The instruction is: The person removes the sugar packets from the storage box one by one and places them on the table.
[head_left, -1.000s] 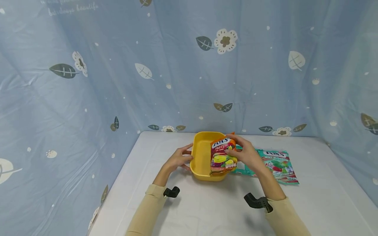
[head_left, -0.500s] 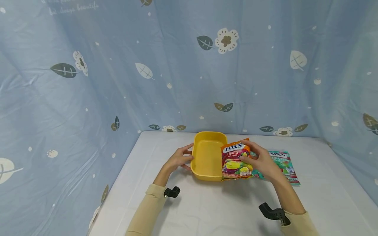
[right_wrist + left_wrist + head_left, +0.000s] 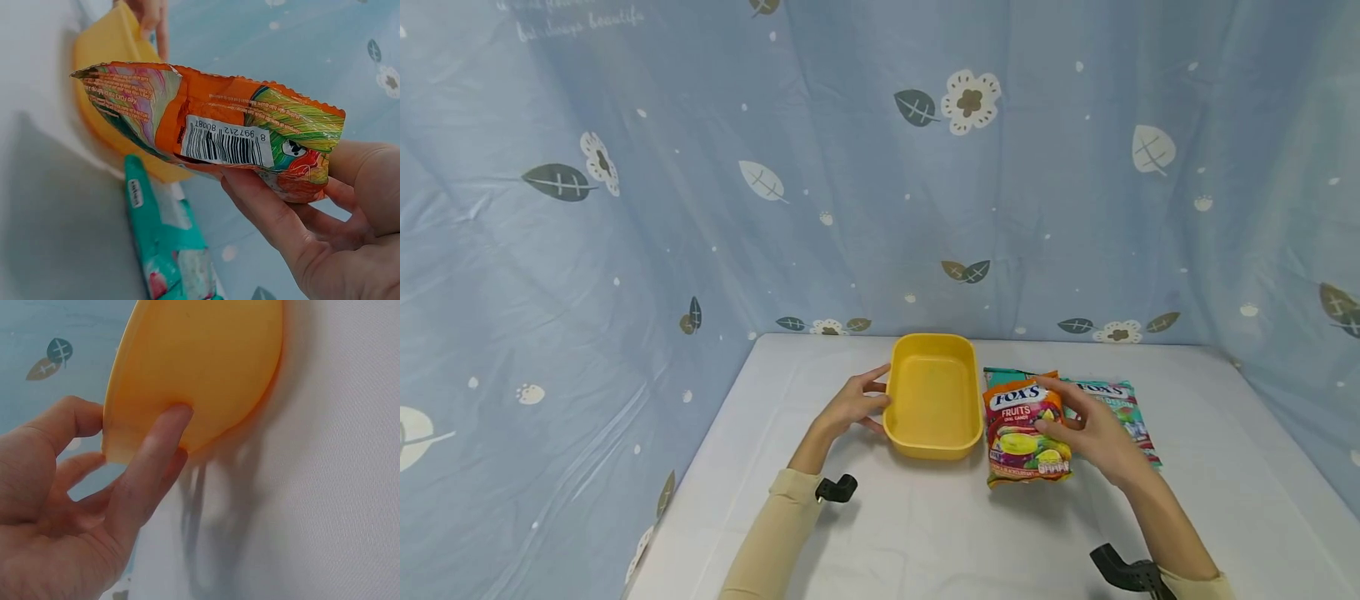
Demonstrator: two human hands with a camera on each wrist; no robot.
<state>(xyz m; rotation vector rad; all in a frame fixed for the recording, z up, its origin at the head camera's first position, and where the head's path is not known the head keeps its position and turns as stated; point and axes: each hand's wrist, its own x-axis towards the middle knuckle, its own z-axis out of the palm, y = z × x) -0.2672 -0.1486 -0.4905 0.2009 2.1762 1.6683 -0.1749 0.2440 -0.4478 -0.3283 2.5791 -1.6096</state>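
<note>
My right hand [image 3: 1093, 433] pinches the right edge of an orange and red FOX'S fruit candy bag [image 3: 1026, 446], holding it raised and tilted. In the right wrist view the bag's back [image 3: 215, 106] shows a barcode. On the left, my left hand [image 3: 850, 406] touches the outer left wall of a yellow plastic basin [image 3: 931, 446], fingers spread. The left wrist view shows the fingertips [image 3: 178, 415] against that wall. Behind the held bag lies a teal packet [image 3: 1003, 377], mostly hidden. A teal FOX'S mint candy bag [image 3: 1126, 406] lies farther right, partly covered by my right hand.
A white table [image 3: 917, 533] bears the basin and the bags. A blue patterned curtain [image 3: 865, 183] hangs along its back and sides. Both wrists wear black camera mounts, the left mount [image 3: 837, 488] being fully visible.
My right hand has carried the orange candy bag rightward and nearer to me, from over the basin to beside it in front of the teal packet. The left hand and basin have stayed put.
</note>
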